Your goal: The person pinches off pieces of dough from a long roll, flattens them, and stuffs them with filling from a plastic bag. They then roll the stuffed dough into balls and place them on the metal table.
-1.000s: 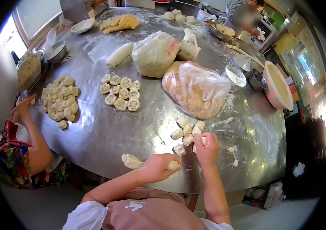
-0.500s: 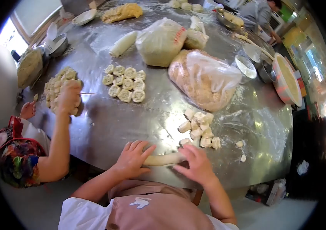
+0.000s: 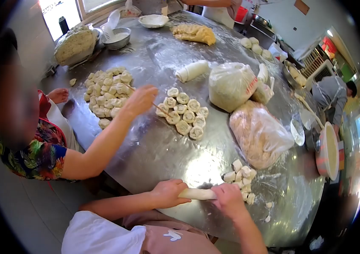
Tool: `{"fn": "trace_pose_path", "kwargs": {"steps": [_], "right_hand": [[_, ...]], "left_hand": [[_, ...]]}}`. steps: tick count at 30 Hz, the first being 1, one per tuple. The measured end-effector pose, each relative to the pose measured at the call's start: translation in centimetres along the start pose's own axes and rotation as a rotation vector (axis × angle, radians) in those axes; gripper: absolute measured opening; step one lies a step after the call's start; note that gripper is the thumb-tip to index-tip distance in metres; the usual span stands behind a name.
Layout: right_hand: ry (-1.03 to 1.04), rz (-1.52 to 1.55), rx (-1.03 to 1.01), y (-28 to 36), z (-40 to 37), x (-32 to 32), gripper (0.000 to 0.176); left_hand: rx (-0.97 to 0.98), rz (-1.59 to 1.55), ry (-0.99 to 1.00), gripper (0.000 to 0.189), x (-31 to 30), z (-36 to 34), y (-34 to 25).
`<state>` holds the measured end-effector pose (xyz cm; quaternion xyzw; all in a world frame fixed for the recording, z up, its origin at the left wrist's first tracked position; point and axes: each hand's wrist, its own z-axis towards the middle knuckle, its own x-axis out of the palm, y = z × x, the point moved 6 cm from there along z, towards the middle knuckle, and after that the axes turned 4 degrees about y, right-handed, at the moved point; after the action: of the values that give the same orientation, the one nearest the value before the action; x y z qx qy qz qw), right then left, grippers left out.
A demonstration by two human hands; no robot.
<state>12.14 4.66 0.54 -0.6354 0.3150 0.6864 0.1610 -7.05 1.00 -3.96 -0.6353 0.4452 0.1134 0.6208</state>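
A pale dough roll [image 3: 198, 194] lies level between my two hands at the near edge of the metal table. My left hand [image 3: 169, 193] is closed round its left end. My right hand [image 3: 229, 198] has its fingers wrapped on the right end. Just beyond my right hand sits a heap of cut dough pieces [image 3: 240, 177]. Several round coiled dough pieces [image 3: 183, 111] stand in rows farther up the table.
At left, a co-worker's hand [image 3: 142, 100] holds a thin stick over the coiled pieces, near a pile of dough lumps [image 3: 103, 91]. Bagged dough [image 3: 260, 137], another bag [image 3: 231, 86], a dough log [image 3: 192, 71] and a large basin [image 3: 327, 151] stand beyond.
The view has turned left. My hands have gone from open on the roll to gripping its ends. The co-worker's hand has moved from the lump pile to the coiled pieces.
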Motion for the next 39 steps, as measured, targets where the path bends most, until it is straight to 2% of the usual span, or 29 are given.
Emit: {"fn": "trace_pose_path", "kwargs": {"steps": [1,2,4,5,8,9,10,11,12,15,16,19,21,22,25,28,29,31,32,33,35,36,39], "right_hand": [[0.010,-0.037,-0.047,-0.2,1.6,-1.4,0.045],[-0.003,-0.096,-0.071,0.0,3.6,-3.4,0.036],[-0.082,-0.215,-0.153,-0.6,8.0,-6.8,0.026],[-0.178,-0.277,-0.215,-0.5,10.5,-9.4,0.017],[-0.470,-0.455,-0.352,-1.1,18.6,-15.9,0.013],[-0.507,-0.422,-0.322,-1.5,21.2,-17.8,0.013],[-0.542,-0.484,-0.283,-1.7,23.5,-19.6,0.022],[-0.732,-0.606,-0.228,-1.7,25.1,-21.2,0.032],[-0.754,-0.575,-0.163,-2.4,26.5,-22.2,0.040],[-0.737,-0.473,-0.103,-4.1,27.7,-21.9,0.043],[-0.680,-0.492,-0.114,-4.5,27.1,-20.4,0.050],[-0.457,-0.342,-0.094,-5.5,21.2,-15.2,0.057],[-0.374,-0.207,-0.008,-7.5,15.1,-12.5,0.063],[-0.344,-0.126,0.065,-9.2,11.8,-11.1,0.066],[-0.417,0.097,0.547,-13.2,-0.7,-7.1,0.074],[-0.396,0.296,0.894,-14.1,-12.0,-4.2,0.088],[-0.348,0.273,0.902,-13.5,-14.4,-3.4,0.093],[-0.266,0.238,0.883,-12.0,-16.9,-1.5,0.102],[-0.176,0.274,0.930,-11.6,-18.0,-0.3,0.110],[-0.147,0.277,0.942,-10.9,-18.1,0.2,0.110],[-0.089,0.283,0.955,-9.6,-17.4,1.2,0.111],[-0.080,0.284,0.947,-9.5,-16.9,1.9,0.113],[-0.166,0.321,0.938,-10.8,-14.8,2.9,0.115]], "left_hand": [[-0.048,-0.070,0.001,0.040,-1.1,0.0,-0.1],[-0.077,-0.099,-0.033,0.040,-2.4,0.1,-0.2],[-0.096,-0.077,-0.180,0.041,-5.3,1.3,0.1],[-0.053,-0.055,-0.313,0.041,-7.6,2.3,0.2],[0.053,-0.034,-0.784,0.034,-16.9,4.9,-0.3],[0.089,0.016,-0.943,0.033,-19.4,6.5,0.6],[0.051,0.026,-0.996,0.041,-22.3,8.0,1.2],[0.011,0.034,-1.048,0.050,-25.1,9.4,1.9],[-0.017,0.030,-1.087,0.061,-27.3,10.6,2.3],[-0.066,0.147,-1.112,0.083,-29.7,13.7,4.7],[-0.125,0.169,-0.976,0.091,-29.0,14.4,5.6],[-0.194,0.080,-0.773,0.091,-23.1,15.2,10.1],[-0.156,-0.025,-0.721,0.090,-18.8,13.9,10.3],[-0.140,-0.082,-0.688,0.089,-16.6,13.4,10.2],[-0.015,-0.080,-0.547,0.089,-11.5,9.8,4.6],[0.232,0.013,-0.303,0.094,-4.6,8.7,-1.3],[0.244,0.018,-0.177,0.096,-2.6,8.8,-3.3],[0.257,0.056,0.044,0.101,1.0,8.8,-6.6],[0.231,0.152,0.141,0.112,3.1,9.1,-7.4],[0.202,0.196,0.172,0.114,4.1,9.7,-8.0],[0.138,0.289,0.221,0.119,5.9,10.8,-8.9],[0.111,0.311,0.123,0.127,6.8,11.6,-8.5],[-0.003,0.224,0.118,0.130,6.5,14.6,-9.1]]}}
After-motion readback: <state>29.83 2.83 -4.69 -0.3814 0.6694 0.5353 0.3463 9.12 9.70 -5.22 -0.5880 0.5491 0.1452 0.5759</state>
